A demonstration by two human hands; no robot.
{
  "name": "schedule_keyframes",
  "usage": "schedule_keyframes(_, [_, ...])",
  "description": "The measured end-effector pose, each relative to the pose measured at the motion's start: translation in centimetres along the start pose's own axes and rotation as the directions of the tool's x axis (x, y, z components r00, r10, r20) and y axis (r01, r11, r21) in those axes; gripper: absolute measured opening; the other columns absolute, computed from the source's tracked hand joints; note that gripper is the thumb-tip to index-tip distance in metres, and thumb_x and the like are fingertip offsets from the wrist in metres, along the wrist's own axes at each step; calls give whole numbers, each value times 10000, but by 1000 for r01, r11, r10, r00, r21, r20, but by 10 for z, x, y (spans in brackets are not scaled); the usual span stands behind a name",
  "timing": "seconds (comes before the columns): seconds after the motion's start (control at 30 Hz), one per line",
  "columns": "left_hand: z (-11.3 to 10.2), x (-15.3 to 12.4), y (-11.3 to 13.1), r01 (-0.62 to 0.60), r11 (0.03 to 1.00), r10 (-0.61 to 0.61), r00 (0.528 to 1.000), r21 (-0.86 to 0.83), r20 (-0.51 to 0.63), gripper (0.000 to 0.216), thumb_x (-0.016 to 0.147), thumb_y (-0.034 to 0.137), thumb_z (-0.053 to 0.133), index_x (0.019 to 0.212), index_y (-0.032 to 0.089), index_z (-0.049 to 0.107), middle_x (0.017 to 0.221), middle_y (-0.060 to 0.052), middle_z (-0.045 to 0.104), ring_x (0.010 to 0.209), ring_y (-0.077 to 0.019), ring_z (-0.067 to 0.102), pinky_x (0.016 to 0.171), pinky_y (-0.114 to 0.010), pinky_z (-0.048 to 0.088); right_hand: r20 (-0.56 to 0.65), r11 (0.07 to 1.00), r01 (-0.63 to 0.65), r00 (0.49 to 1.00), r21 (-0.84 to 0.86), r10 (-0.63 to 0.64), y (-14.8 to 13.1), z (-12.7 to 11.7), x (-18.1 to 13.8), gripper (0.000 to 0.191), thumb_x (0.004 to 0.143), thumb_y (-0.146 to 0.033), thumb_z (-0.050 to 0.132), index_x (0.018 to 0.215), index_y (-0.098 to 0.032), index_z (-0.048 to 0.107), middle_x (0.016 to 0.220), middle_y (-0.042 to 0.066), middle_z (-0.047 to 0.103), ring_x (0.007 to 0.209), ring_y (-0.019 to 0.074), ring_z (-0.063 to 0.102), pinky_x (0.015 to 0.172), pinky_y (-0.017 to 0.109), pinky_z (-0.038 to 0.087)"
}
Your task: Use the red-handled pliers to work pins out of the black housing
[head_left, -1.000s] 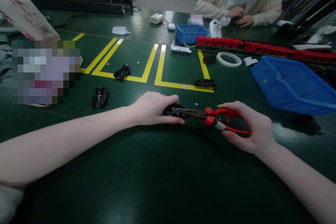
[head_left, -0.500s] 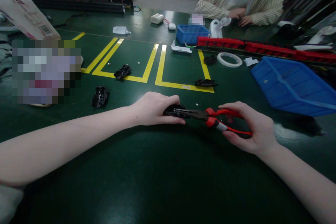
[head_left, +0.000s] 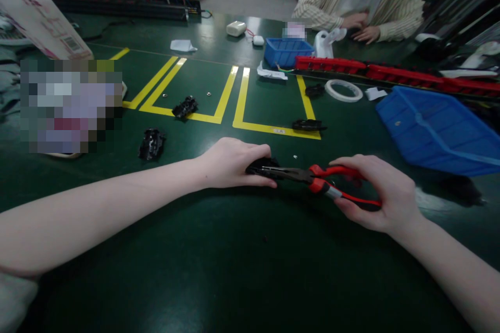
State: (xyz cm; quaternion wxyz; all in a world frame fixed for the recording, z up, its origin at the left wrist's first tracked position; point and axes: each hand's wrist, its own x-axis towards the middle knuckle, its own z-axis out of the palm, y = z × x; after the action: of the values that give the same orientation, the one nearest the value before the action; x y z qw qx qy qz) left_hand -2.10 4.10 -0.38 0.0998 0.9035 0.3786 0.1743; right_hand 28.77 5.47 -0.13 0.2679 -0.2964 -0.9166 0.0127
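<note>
My left hand (head_left: 236,164) is closed around a small black plastic part (head_left: 258,167), pinching it between thumb and fingers. Long-nose pliers (head_left: 318,178) with red handles lie in my right hand (head_left: 385,192), fingers wrapped about the grips. The handles are spread apart, and the jaws reach onto the black part; whether they grip it I cannot tell. Much of that part is hidden by my fingers and the jaws. Similar black parts rest nearby: one (head_left: 152,144) left of my hand, one (head_left: 185,107) on yellow tape, another (head_left: 308,125) beyond the pliers.
A large blue bin (head_left: 437,130) stands tilted at the right, with a roll of white tape (head_left: 344,90) beside it. Red strips (head_left: 406,77) run behind. Farther back are a small blue basket (head_left: 288,52) and a person in a striped sleeve (head_left: 320,2). Yellow tape (head_left: 261,127) marks the green table.
The whole view has shifted slightly. The pliers and my right hand have moved a little to the right and down, while my left hand keeps its hold on the black part.
</note>
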Motion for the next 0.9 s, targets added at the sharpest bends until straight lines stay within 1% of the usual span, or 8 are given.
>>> schedule_keyframes(0.1, [0,0,0,2,1000,-2,1000,8,5,462,870,621,570,998,178,592,731,-1,647,623,-147,609,530,-216,333,10,1000,1,1000,-4,-1,0,0,0,413,797,-462,599,1155,-260,559,853,76,647,651,235,589,578,407,478])
schedule_keyframes(0.2, [1,0,0,4,1000,-4,1000,28,0,470,863,630,570,991,178,596,728,3,644,615,-145,604,524,-215,320,30,1000,7,1000,-30,-6,-1,2,1,413,802,-470,581,1149,-248,555,844,73,640,651,232,585,592,408,480])
schedule_keyframes(0.33, [1,0,0,0,999,0,1000,48,-11,467,864,629,570,971,176,594,715,4,640,599,-146,596,518,-214,309,46,997,41,998,-66,-38,-4,3,4,410,808,-457,574,1144,-223,556,847,79,633,672,234,590,612,408,485])
schedule_keyframes(0.5, [2,0,0,1,999,0,1000,53,-28,478,866,640,558,971,175,594,719,1,647,607,-148,609,519,-211,318,50,995,80,996,-65,-76,-4,1,6,405,816,-442,582,1141,-202,545,843,85,624,678,231,589,617,406,484])
schedule_keyframes(0.67, [2,0,0,12,998,-9,999,63,-50,495,865,653,548,971,172,602,721,8,656,599,-143,611,513,-216,315,57,998,43,998,-52,-40,-4,-3,7,384,828,-429,560,1146,-214,546,860,89,613,701,240,582,646,418,474])
schedule_keyframes(0.8, [3,0,-1,-12,997,17,998,70,-67,498,867,656,543,978,175,605,706,13,645,578,-137,584,507,-219,301,71,995,74,995,-69,-70,-3,-5,7,397,831,-432,560,1153,-200,535,880,98,610,716,237,572,638,399,459])
schedule_keyframes(0.9, [4,0,-2,-13,998,17,998,66,-61,496,865,657,544,960,174,605,715,11,651,573,-134,576,506,-222,300,66,996,56,996,-73,-51,-3,-5,6,390,855,-443,544,1142,-179,534,873,98,608,711,224,559,638,381,450])
